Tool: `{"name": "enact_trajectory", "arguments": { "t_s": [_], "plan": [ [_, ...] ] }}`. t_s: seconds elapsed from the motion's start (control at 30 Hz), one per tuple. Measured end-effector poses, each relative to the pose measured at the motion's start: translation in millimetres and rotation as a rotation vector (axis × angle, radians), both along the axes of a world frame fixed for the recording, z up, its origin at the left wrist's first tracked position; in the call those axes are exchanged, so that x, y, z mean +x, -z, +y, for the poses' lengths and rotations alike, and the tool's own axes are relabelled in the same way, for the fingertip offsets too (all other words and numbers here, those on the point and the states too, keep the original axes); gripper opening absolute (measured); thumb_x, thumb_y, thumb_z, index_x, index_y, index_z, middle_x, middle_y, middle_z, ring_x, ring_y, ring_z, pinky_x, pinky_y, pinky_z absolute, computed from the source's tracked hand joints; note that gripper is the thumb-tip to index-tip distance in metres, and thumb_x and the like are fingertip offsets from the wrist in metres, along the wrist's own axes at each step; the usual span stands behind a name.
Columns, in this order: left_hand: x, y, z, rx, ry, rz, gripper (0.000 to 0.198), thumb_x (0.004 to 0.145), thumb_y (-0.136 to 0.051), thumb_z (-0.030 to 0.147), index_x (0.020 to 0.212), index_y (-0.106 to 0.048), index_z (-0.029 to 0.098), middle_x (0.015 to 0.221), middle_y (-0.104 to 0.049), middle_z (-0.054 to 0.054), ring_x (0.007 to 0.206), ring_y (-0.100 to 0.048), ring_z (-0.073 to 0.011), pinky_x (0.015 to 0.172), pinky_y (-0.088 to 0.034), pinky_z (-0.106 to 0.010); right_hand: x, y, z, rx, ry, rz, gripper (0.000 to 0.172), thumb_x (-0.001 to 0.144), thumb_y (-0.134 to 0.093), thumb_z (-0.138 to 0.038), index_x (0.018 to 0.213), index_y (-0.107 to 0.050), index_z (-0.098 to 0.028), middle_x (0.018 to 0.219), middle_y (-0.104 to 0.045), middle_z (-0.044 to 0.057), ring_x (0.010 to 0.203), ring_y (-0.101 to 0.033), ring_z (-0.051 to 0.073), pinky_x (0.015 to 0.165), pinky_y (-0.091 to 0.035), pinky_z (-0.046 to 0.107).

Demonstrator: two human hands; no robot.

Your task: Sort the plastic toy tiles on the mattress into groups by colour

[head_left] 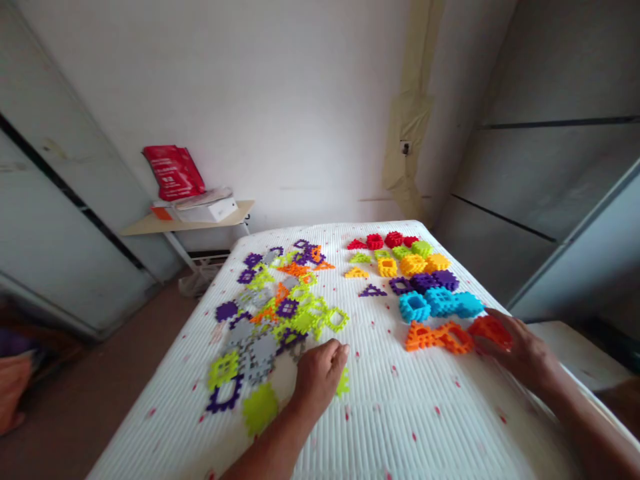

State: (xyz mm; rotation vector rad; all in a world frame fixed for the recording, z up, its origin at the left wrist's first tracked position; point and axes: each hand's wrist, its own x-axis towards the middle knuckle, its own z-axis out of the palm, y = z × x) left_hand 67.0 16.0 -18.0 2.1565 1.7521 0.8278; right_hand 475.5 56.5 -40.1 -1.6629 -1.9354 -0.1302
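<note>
My left hand (320,373) rests curled on the white mat (380,413), its fingers over a lime green piece (343,383) at the edge of a loose pile of lime, purple, grey and orange flat pieces (273,313). My right hand (517,347) lies at the right, fingers on an orange block (491,329) beside other orange blocks (437,337). Beyond these stand rows of built blocks: blue (440,303), purple (425,282), yellow (410,265), green (400,253) and red (385,241).
The mat covers a table that ends close to the white back wall. A small shelf (190,220) at the back left carries a red bag (173,171) and white boxes. Grey panels stand left and right.
</note>
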Motion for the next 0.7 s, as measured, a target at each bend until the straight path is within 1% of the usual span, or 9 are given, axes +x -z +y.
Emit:
{"name": "enact_trajectory", "arguments": {
  "t_s": [0.17,0.23,0.33,0.43,0.57,0.63,0.7],
  "plan": [
    [1.0,-0.8,-1.9,0.095,-0.032,0.155,0.03,0.09,-0.04,0.03,0.066,-0.055,0.02,0.062,-0.061,0.0,0.059,-0.055,-0.0125,0.056,-0.031,-0.025,-0.3,0.8,-2.0,0.002,-0.02,0.028,0.047,0.079,-0.051,-0.055,0.116,-0.052,-0.026,0.105,-0.063,0.016,0.084,-0.066,0.032,0.068,-0.053,0.04],
    [1.3,-0.9,-2.3,0.143,-0.056,0.208,0.024,0.087,-0.045,0.027,0.067,-0.056,0.02,0.067,-0.062,-0.001,0.066,-0.057,-0.0144,0.059,-0.034,-0.026,-1.5,0.1,-2.5,-0.001,-0.01,0.058,0.046,0.078,-0.05,-0.055,0.115,-0.052,-0.028,0.104,-0.064,0.014,0.083,-0.066,0.033,0.068,-0.053,0.042],
    [1.2,-0.9,-2.2,0.197,-0.07,0.247,0.018,0.084,-0.05,0.026,0.069,-0.057,0.02,0.073,-0.062,-0.002,0.074,-0.057,-0.0167,0.065,-0.038,-0.028,-4.0,0.2,-2.3,-0.03,0.016,0.091,0.048,0.077,-0.051,-0.056,0.115,-0.053,-0.028,0.108,-0.063,0.013,0.088,-0.065,0.034,0.072,-0.054,0.045],
    [0.2,-0.9,-1.4,0.215,-0.04,0.25,0.017,0.084,-0.051,0.027,0.069,-0.058,0.02,0.075,-0.061,-0.002,0.076,-0.056,-0.0176,0.069,-0.04,-0.03,-8.3,-2.0,-3.9,-0.06,0.045,0.105,0.052,0.078,-0.05,-0.057,0.118,-0.051,-0.025,0.113,-0.061,0.013,0.093,-0.064,0.033,0.077,-0.053,0.047],
    [-2.7,0.7,1.4,0.243,0.007,0.235,0.021,0.086,-0.048,0.028,0.069,-0.058,0.02,0.074,-0.06,-0.003,0.075,-0.056,-0.018,0.07,-0.041,-0.031,-16.4,-10.7,-8.9,-0.093,0.057,0.068,0.055,0.082,-0.047,-0.055,0.124,-0.048,-0.019,0.118,-0.057,0.014,0.103,-0.06,0.03,0.087,-0.049,0.043],
    [-4.4,2.4,3.7,0.266,0.034,0.221,0.023,0.087,-0.047,0.029,0.07,-0.059,0.02,0.074,-0.061,-0.003,0.075,-0.056,-0.0181,0.07,-0.041,-0.031,-19.8,-15.2,-10.8,-0.084,0.037,0.066,0.054,0.083,-0.047,-0.053,0.125,-0.048,-0.02,0.121,-0.055,0.013,0.106,-0.058,0.028,0.088,-0.049,0.04],
    [-5.8,3.8,5.7,0.281,0.057,0.209,0.024,0.087,-0.046,0.03,0.07,-0.06,0.02,0.074,-0.061,-0.003,0.075,-0.055,-0.0181,0.07,-0.042,-0.031,-22.2,-19.1,-12.6,-0.045,0.023,0.062,0.053,0.084,-0.047,-0.051,0.126,-0.047,-0.02,0.126,-0.052,0.014,0.11,-0.056,0.028,0.088,-0.049,0.04]
  ]
}}
